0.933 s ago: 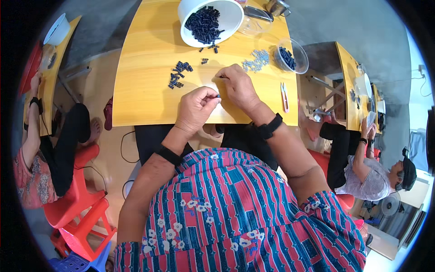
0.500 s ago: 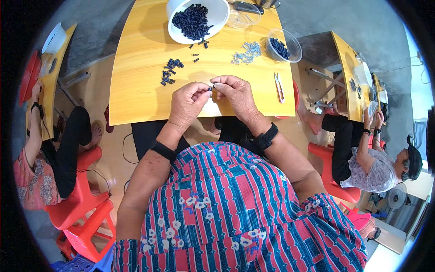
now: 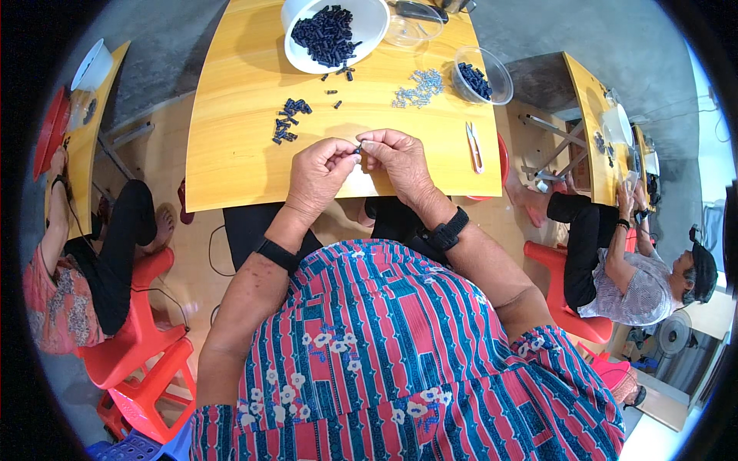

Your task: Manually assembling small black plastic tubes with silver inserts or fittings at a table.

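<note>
left hand [image 3: 321, 170] and right hand [image 3: 396, 157] each pinch one small dark piece [image 3: 358, 147] together above desk [image 3: 231, 154] edge | done: small dark pile [image 3: 288, 129] | left: full white bowl [image 3: 332, 32], screws [image 3: 419, 88]

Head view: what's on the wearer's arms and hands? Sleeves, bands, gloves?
Both hands bare, no gloves: left hand, right hand. A black band sits on each wrist: left band, right band. Forearms uncovered; the short-sleeved top has red and blue stripes with small white flowers.
</note>
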A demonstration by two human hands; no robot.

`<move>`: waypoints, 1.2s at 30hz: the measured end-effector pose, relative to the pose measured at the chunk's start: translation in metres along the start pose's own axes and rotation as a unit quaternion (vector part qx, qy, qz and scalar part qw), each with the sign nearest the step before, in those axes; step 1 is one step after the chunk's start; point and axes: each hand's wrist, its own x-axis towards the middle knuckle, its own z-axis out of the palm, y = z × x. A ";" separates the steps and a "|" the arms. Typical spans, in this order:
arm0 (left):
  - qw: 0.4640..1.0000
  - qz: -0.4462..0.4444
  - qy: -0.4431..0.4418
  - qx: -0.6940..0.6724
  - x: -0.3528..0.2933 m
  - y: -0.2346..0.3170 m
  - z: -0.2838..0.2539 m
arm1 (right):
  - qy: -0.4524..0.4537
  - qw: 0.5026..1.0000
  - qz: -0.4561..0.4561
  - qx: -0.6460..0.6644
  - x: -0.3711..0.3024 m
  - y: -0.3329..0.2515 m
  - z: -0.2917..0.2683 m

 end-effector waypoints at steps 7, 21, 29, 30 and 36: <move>1.000 0.000 0.000 -0.015 0.000 -0.003 0.001 | 0.002 1.000 0.006 0.021 -0.001 0.000 0.001; 1.000 -0.002 -0.003 -0.014 -0.001 0.001 -0.001 | 0.010 0.999 -0.035 0.014 0.000 0.009 0.002; 0.999 -0.007 -0.006 -0.037 0.000 0.002 -0.002 | 0.018 0.997 -0.073 -0.008 -0.002 0.012 0.005; 0.999 -0.012 -0.007 -0.046 0.000 0.002 -0.002 | 0.013 0.996 -0.083 -0.018 -0.002 0.013 0.005; 0.998 -0.022 -0.009 -0.051 0.000 0.000 -0.004 | 0.007 0.991 -0.115 -0.061 -0.006 0.012 0.007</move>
